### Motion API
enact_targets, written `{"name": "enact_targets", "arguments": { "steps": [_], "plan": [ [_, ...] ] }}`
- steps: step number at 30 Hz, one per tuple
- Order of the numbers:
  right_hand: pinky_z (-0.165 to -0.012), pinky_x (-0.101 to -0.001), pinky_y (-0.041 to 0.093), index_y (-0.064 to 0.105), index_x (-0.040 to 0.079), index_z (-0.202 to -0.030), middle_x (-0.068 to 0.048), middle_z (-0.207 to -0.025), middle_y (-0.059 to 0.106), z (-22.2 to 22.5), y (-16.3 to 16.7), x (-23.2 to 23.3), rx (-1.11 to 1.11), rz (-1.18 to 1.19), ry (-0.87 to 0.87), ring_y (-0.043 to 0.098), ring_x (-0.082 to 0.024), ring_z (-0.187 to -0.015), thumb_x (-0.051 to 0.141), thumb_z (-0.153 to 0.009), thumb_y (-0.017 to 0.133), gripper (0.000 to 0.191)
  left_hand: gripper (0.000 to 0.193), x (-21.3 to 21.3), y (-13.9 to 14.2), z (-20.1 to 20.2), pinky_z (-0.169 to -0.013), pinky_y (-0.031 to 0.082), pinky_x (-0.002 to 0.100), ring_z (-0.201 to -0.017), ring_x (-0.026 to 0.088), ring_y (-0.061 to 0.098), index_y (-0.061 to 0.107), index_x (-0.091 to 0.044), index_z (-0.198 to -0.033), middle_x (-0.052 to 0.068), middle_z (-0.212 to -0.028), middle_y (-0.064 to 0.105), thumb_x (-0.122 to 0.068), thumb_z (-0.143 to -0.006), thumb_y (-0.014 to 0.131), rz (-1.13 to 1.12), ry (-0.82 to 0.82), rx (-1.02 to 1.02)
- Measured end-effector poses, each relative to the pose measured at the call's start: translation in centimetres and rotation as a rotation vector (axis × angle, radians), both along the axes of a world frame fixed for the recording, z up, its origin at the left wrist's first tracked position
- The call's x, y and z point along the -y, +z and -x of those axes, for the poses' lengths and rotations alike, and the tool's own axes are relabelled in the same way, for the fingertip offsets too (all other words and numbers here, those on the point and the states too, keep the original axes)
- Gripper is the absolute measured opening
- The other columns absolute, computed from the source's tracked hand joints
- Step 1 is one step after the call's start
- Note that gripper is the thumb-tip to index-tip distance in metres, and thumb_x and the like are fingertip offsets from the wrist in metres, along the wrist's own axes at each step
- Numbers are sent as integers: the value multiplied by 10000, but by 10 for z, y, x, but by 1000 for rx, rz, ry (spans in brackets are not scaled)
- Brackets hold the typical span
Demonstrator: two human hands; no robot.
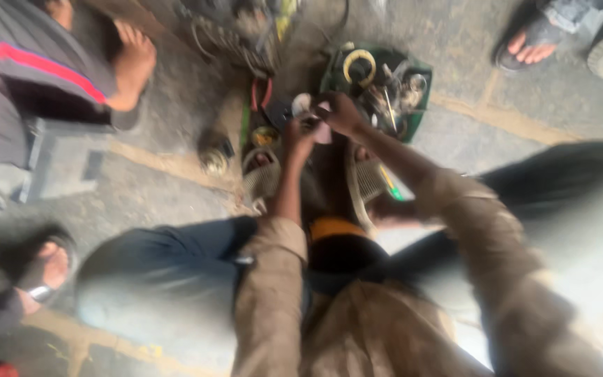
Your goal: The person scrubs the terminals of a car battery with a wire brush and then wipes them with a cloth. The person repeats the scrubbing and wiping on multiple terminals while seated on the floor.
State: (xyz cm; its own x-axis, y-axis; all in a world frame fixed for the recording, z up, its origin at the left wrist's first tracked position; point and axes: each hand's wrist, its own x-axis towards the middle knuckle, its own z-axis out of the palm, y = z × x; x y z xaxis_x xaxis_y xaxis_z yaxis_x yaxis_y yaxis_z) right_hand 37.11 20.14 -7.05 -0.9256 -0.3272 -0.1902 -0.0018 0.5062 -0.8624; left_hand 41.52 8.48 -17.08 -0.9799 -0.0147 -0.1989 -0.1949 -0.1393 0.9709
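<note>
Grey concrete floor (176, 188) fills the blurred head view, where the left hand (301, 136) and right hand (340, 112) meet, both hands closed together around a small pale part (321, 129) held just above the person's sandalled feet (263, 171). Just beyond the hands sits a green tray (417, 112) of metal bits and a yellow ring (359, 64). Another person's bare foot (132, 66) rests at upper left, well apart.
</note>
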Motion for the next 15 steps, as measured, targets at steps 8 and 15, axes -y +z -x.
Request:
{"name": "enact_targets", "arguments": {
  "steps": [8, 15],
  "plan": [
    [-800, -476, 569, 706, 24, -974, -215, -1085, 675, -70, -48, 9, -46, -451, 159, 699, -396, -947, 141, -834, 729, 184, 366, 67, -17, -25, -785, 584, 417, -868, 308, 740, 750, -18, -979, 173, -966, 762, -62, -636, 871, 857, 272, 80],
    [-753, -514, 565, 699, 53, -1099, -195, -1137, 634, -86, -70, 28, -76, -598, 172, 688, -413, -938, 143, -817, 720, 297, 119, 78, -28, -43, -772, 570, 487, -866, 349, 744, 777, -84, -996, 158, -959, 776, -144, -911, 719, 881, 701, 328]
  ]
}}
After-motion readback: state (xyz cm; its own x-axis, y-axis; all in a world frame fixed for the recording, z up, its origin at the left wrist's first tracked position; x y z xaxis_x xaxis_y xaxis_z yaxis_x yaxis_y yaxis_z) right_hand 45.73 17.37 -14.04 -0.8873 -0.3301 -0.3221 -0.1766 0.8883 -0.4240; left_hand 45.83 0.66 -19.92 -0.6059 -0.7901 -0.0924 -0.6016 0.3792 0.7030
